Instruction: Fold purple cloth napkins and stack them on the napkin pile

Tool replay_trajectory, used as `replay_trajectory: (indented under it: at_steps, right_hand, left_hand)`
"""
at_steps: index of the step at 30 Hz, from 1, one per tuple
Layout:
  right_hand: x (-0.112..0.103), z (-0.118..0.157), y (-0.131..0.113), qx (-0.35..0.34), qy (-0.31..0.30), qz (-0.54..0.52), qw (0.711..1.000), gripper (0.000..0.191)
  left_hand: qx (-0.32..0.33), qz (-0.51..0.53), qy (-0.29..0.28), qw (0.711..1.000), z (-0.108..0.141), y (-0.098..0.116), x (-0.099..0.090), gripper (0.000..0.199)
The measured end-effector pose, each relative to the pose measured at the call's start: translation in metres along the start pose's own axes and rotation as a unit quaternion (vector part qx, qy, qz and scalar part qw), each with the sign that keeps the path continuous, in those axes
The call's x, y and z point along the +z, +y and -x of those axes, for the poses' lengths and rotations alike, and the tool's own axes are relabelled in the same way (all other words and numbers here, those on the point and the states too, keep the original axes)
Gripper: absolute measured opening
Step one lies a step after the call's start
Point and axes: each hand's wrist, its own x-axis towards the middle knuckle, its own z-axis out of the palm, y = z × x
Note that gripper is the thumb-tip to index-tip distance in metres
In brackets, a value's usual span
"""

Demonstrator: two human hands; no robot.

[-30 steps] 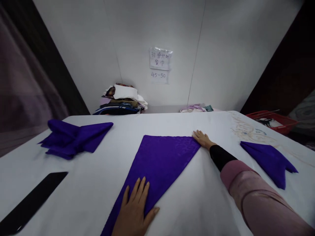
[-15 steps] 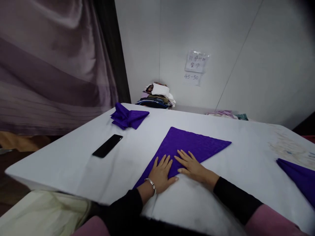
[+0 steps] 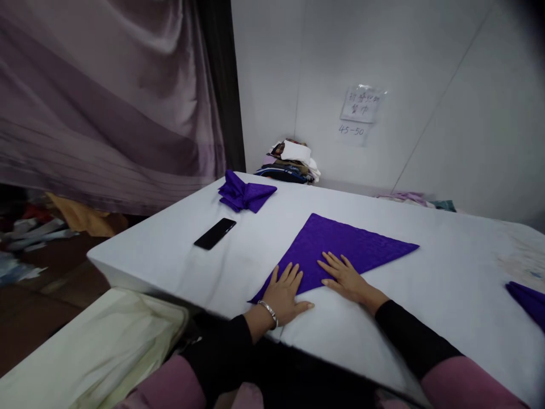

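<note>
A purple cloth napkin (image 3: 340, 244), folded into a triangle, lies flat on the white table (image 3: 370, 346). My left hand (image 3: 283, 295), with a silver bangle at the wrist, rests open on its near left part, thumb out over the tabletop. Flat on the near edge, around the middle, is my right hand (image 3: 344, 276), its fingers spread on the fabric. At the far left of the table stands a second purple napkin (image 3: 247, 192), folded into a winged shape.
A black phone (image 3: 215, 233) lies left of the triangle. More purple cloth (image 3: 528, 304) sits at the right edge. Stacked fabrics (image 3: 289, 162) stand behind the table, below a paper sign (image 3: 360, 111). A cream cloth-covered surface (image 3: 106, 346) is at lower left.
The view has turned left, so everything appears further right. My hands have moved slightly apart, the left toward the napkin's left corner. Both stay flat on the cloth.
</note>
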Motion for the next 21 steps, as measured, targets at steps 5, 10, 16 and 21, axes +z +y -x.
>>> replay_trajectory:
  at_steps: [5,10,16,21]
  right_hand:
    - [0.005,0.000,0.003,-0.008,0.008,0.001,1.000,0.062]
    - [0.007,0.001,0.004,-0.012,0.018,0.005,1.000,0.060]
    - [0.008,0.001,0.005,-0.013,0.014,0.015,1.000,0.060]
    - [0.002,0.000,0.003,-0.001,-0.007,-0.002,1.000,0.061]
  left_hand:
    - [-0.063,-0.030,-0.005,0.998,0.044,-0.018,-0.008,0.085]
    - [-0.145,-0.059,0.035,0.987,0.083,-0.045,-0.010,0.077]
    - [-0.236,-0.031,0.125,0.963,0.096,-0.065,-0.018,0.063]
    - [-0.133,0.025,0.135,0.982,0.072,-0.045,-0.027,0.051]
